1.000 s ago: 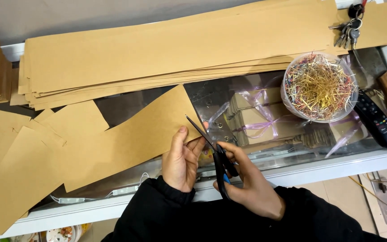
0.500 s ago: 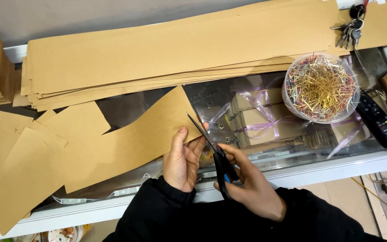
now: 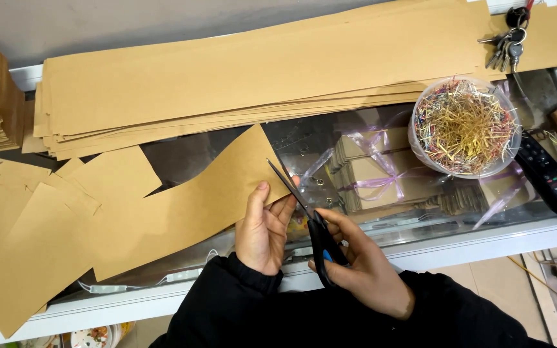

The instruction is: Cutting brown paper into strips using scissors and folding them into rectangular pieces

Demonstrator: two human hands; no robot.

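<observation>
A long strip of brown paper (image 3: 182,206) lies across a glass counter top. My left hand (image 3: 264,229) pinches its right end, thumb on top. In my right hand (image 3: 362,267) are black-handled scissors (image 3: 304,216), their blades pointing up and left beside the paper's right edge, close to my left fingertips. Both arms wear black sleeves.
A thick stack of long brown paper strips (image 3: 259,71) fills the back of the counter. Cut brown pieces (image 3: 27,238) lie at the left. A clear bowl of coloured wire ties (image 3: 464,125), a bunch of keys (image 3: 505,48) and a black remote (image 3: 549,174) are at right.
The scissors and my right hand have shifted slightly along the paper's right edge. My left hand keeps its hold.
</observation>
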